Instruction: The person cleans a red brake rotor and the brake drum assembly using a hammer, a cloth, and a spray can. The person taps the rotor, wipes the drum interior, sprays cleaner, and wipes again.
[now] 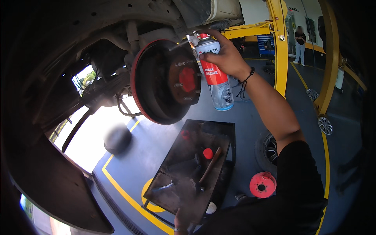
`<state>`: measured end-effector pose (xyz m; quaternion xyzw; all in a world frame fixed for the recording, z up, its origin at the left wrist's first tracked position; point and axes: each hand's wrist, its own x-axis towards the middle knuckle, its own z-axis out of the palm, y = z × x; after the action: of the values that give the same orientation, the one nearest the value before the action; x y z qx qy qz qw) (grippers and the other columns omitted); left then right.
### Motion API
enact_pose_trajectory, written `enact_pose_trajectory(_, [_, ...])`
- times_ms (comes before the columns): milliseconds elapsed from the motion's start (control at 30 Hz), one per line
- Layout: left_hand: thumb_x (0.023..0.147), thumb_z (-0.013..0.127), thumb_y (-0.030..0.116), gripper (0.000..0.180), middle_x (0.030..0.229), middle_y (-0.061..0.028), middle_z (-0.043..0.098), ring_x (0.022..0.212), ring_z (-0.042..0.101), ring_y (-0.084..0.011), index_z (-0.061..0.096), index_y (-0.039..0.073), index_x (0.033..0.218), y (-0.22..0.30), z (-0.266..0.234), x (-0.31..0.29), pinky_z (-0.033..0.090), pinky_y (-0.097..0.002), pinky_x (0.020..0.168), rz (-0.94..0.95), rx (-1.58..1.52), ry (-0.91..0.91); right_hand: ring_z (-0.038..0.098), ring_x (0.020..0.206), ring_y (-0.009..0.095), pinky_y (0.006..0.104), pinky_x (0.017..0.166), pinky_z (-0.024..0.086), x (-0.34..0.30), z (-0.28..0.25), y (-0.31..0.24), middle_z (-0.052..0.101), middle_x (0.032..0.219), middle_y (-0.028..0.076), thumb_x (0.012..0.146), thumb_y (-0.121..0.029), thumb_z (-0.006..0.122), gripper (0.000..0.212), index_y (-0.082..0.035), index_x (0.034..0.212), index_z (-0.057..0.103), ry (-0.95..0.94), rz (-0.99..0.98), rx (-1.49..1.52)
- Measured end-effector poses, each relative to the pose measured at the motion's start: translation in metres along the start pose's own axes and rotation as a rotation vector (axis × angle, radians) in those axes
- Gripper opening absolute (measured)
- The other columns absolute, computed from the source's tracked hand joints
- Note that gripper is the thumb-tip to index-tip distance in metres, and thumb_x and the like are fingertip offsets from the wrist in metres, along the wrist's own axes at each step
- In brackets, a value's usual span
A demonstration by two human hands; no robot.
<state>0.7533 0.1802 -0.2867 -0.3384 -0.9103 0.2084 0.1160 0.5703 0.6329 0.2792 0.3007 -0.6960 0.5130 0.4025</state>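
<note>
My right hand (225, 56) is wrapped round an aerosol spray can (216, 80), white and red with a blue base, its index finger on the red nozzle. A pale jet runs left from the nozzle onto the wheel brake assembly (156, 84), which has a red rim. At its middle is a rusty hub with several studs and a red centre (187, 79). Low in the picture, my left hand (181, 217) is at the near edge of a dark tool cart (168, 172). Mist blurs its fingers, so its grip cannot be made out.
On the cart lie a wooden-handled hammer (210, 168), a red cap (208, 153) and other tools. A red brake drum (262, 185) and a wheel (267, 150) are on the floor at right. Yellow lift posts (281, 58) rise behind; a person (300, 43) stands far right.
</note>
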Motion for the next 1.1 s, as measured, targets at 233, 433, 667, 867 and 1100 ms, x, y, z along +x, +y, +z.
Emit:
enact_pose_trajectory(233, [0.089,0.057,0.026,0.014,0.082,-0.0002,0.064,0.090,0.060,-0.0210,0.068,0.017,0.085,0.015,0.015,0.004,0.046,-0.0355,0.082,0.008,0.601,-0.075,0.069,0.097,0.026,0.0352,0.083,0.054,0.003,-0.007,0.005,0.068,0.111,0.017,0.073,-0.026,0.079,0.075,-0.007,0.138,0.047,-0.009,-0.028,-0.068])
enact_pose_trajectory(433, [0.100,0.045,0.029,0.023,0.092,-0.0041,0.060,0.089,0.056,-0.0245,0.058,0.013,0.090,0.059,0.073,-0.005,0.045,-0.0428,0.082,0.286,1.580,-0.421,0.068,0.098,0.029,0.0364,0.086,0.053,0.004,-0.020,0.020,0.068,0.112,0.018,0.073,-0.027,0.078,0.073,-0.012,0.138,0.050,-0.030,-0.036,-0.099])
enact_pose_trajectory(667, [0.093,0.053,0.042,0.026,0.093,-0.0048,0.060,0.089,0.054,-0.0280,0.060,0.018,0.092,0.076,-0.050,0.029,0.043,-0.0474,0.080,1.467,2.544,-1.023,0.067,0.095,0.018,0.0335,0.086,0.054,-0.001,-0.052,0.039,0.068,0.113,0.011,0.079,-0.015,0.077,0.066,-0.013,0.139,0.048,-0.100,0.012,-0.153])
enact_pose_trajectory(867, [0.090,0.055,0.046,0.030,0.098,-0.0053,0.064,0.088,0.057,-0.0285,0.063,0.018,0.096,0.101,-0.079,0.032,0.047,-0.0474,0.073,1.511,2.326,-1.274,0.068,0.101,0.026,0.0354,0.091,0.052,-0.010,-0.071,0.060,0.068,0.116,0.012,0.076,-0.015,0.077,0.067,-0.013,0.138,0.050,-0.058,-0.272,-0.292])
enact_pose_trajectory(1100, [0.093,0.050,0.039,0.028,0.088,-0.0085,0.063,0.085,0.057,-0.0283,0.063,0.014,0.091,0.147,-0.100,0.032,0.048,-0.0436,0.078,1.394,2.278,-1.440,0.067,0.100,0.030,0.0378,0.089,0.052,-0.045,-0.084,0.101,0.068,0.114,0.013,0.073,-0.013,0.077,0.067,-0.013,0.135,0.052,-0.192,-0.160,-0.315])
